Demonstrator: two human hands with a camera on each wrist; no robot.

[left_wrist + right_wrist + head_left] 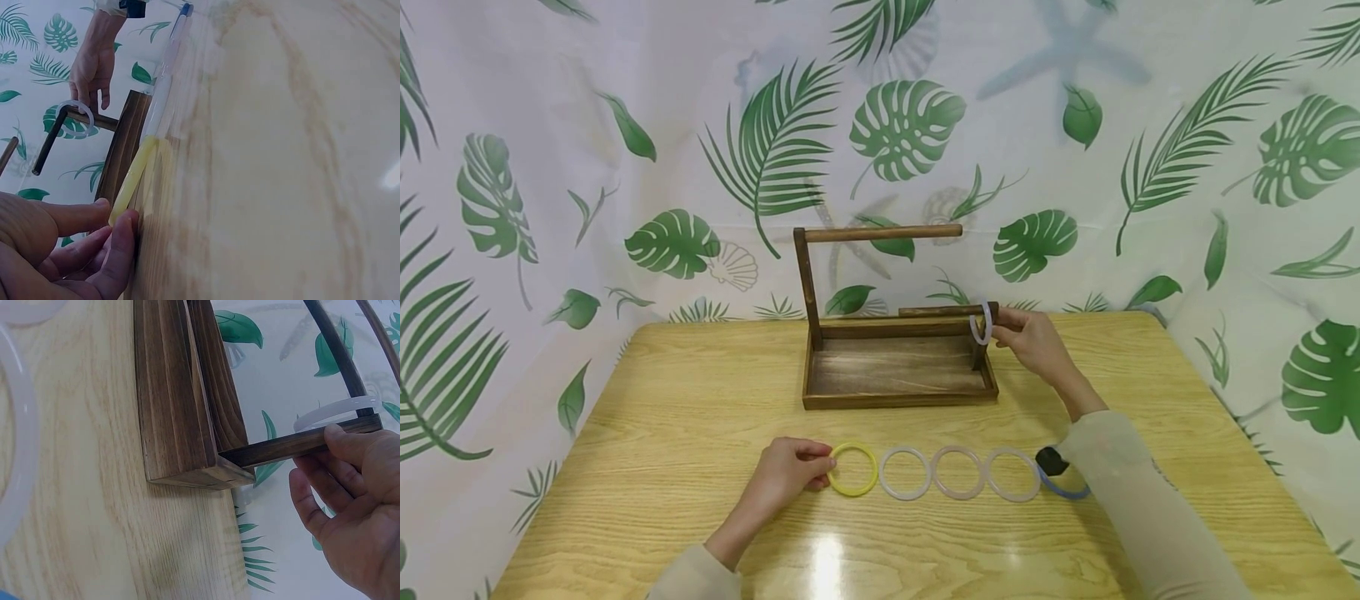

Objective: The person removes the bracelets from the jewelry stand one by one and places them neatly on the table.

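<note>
My left hand (786, 467) pinches the left edge of a yellow ring (875, 471) lying on the table; the left wrist view shows thumb and fingers on its rim. At the right of a dark wooden stand (902, 400), my right hand (1033, 342) holds a pale translucent ring (976, 332) between thumb and fingers. That ring is around the stand's lower bar (936, 312), close to the right post. Seen from the right wrist, the thumb (340, 440) lies against the post beside the ring, and the other fingertips are partly hidden behind the post.
Right of the yellow ring, a whitish ring (882, 471), two pinkish rings (934, 475) (991, 475) and a blue ring (1067, 493) lie in a row. A black wrist device (1051, 461) hides part of the blue one. The stand's upper bar (887, 233) extends from its left post.
</note>
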